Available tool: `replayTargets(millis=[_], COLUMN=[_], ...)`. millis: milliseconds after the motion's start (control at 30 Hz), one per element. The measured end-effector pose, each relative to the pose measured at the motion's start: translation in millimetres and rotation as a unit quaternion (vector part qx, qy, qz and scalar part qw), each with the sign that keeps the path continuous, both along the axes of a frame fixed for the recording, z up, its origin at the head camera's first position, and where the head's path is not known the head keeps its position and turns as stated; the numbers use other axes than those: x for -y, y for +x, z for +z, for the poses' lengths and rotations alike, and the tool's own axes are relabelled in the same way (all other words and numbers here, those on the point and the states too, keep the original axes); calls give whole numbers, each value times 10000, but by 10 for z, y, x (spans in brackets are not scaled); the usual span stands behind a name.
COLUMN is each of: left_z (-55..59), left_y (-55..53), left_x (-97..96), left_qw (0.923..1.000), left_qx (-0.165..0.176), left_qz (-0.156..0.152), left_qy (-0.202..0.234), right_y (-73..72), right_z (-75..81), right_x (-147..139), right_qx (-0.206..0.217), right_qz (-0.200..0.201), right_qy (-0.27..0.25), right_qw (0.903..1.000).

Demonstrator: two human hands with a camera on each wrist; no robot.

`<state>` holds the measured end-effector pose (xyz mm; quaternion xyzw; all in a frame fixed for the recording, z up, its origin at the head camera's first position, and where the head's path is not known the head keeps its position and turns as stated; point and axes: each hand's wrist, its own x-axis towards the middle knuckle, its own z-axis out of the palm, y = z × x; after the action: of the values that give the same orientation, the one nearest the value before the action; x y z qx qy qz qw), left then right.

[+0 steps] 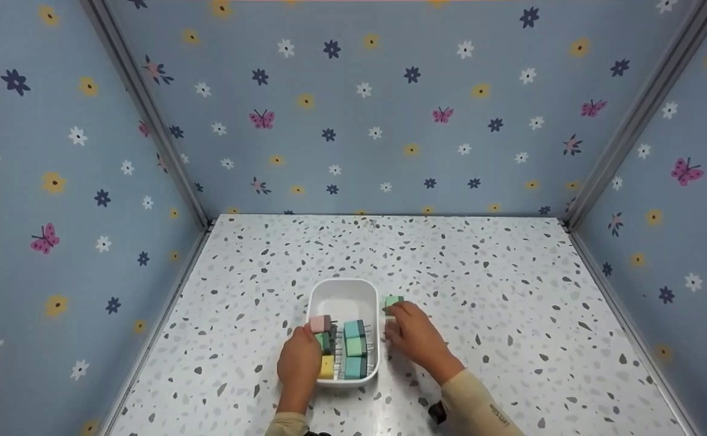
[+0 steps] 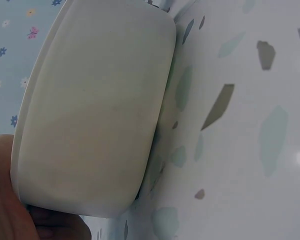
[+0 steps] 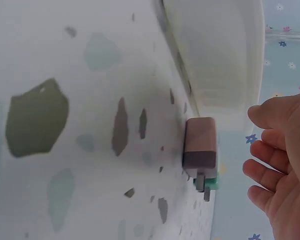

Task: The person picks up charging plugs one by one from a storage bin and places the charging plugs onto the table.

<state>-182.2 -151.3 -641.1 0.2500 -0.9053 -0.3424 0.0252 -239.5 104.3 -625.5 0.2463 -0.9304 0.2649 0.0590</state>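
Note:
A white plastic box (image 1: 344, 285) holds two rows of small two-tone plug adapters, among them a pink one (image 1: 320, 324), a yellow one (image 1: 327, 367) and a blue one (image 1: 354, 329). My left hand (image 1: 300, 357) grips the box's left wall; the left wrist view shows the box's outer side (image 2: 95, 105) and part of that hand. Just right of the box, my right hand (image 1: 417, 339) hovers with loosely bent fingers, holding nothing. Near it on the table lie a green adapter (image 1: 393, 300) and a pink-and-dark adapter (image 3: 200, 142) with metal prongs, which the hand hides in the head view.
The speckled white table (image 1: 480, 272) spreads around the box. Blue flowered panels (image 1: 383, 121) enclose it at the back and both sides, joined by grey metal posts (image 1: 147, 109). A small black object (image 1: 437, 413) shows by the right sleeve.

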Motion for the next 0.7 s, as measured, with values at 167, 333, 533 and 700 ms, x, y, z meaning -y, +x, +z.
replayTargets(millis=[167,333,533,700], left_z=[2,-4,-44,-46], left_y=[-3,-2,5,2], left_x=[-2,-2,0,10], left_qw=[10000,10000,9996,9999], left_qx=[11,-89,-263,-154], left_qz=[0,5,20,-6], left_qy=[-13,-21,-135,-75], right_y=[25,51,87,112], right_z=[73,137,178,200], right_x=[51,128,220,285], right_qx=[-153,-417,-503,-332], right_qz=[148,347,545,646], right_qy=[27,115,231,357], right_qw=[9998,9985,9970,9967])
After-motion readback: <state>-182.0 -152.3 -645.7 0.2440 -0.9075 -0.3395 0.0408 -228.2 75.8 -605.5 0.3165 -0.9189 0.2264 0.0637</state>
